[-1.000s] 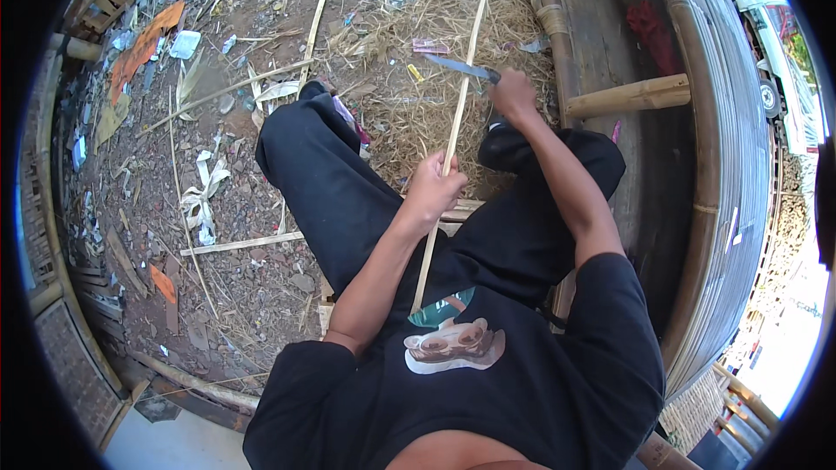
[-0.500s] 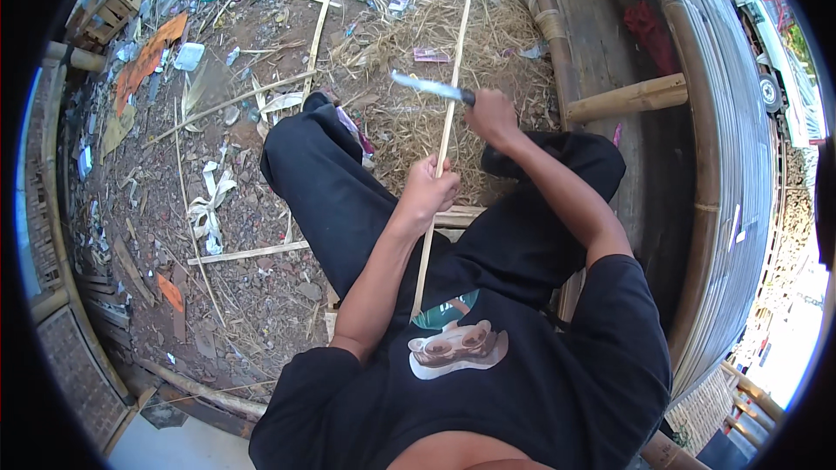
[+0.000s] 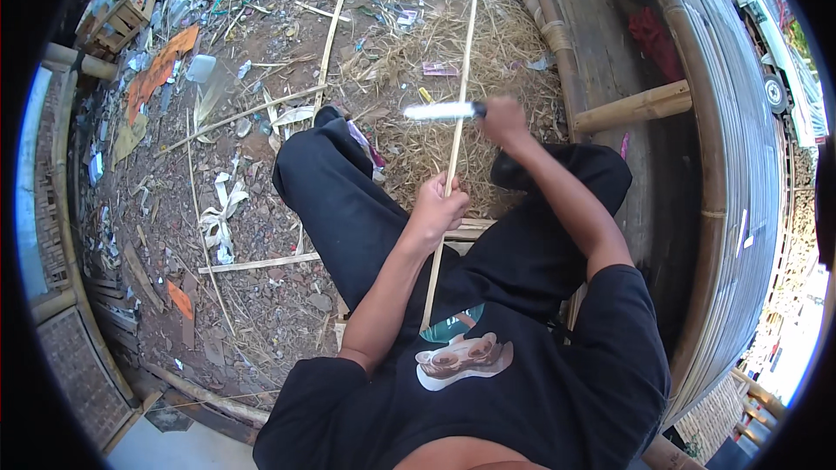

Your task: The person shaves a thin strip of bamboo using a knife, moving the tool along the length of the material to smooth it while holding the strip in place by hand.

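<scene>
My left hand (image 3: 438,209) is closed around a long, pale bamboo strip (image 3: 467,60) near its middle. The strip runs from my shirt front up and away between my knees, tilted slightly to the right at its far end. In my right hand (image 3: 505,124) is a knife (image 3: 440,111) with a dark handle. Its bright blade points left and lies across the strip, above my left hand. Glare washes out the blade, and I cannot tell whether its edge touches the strip. Motion slightly blurs my right hand.
Dry shavings (image 3: 505,43) lie on the dirt beyond my feet. More bamboo strips (image 3: 329,43) lie to the left, near a white tangled ribbon-like piece (image 3: 223,213) and an orange scrap (image 3: 159,69). A bamboo pole (image 3: 634,108) juts out beside a wooden bench at right.
The knife has moved slightly nearer to me along the strip, and its blade has turned from slanted to nearly level. My left hand keeps its hold. The whole view has shifted slightly.
</scene>
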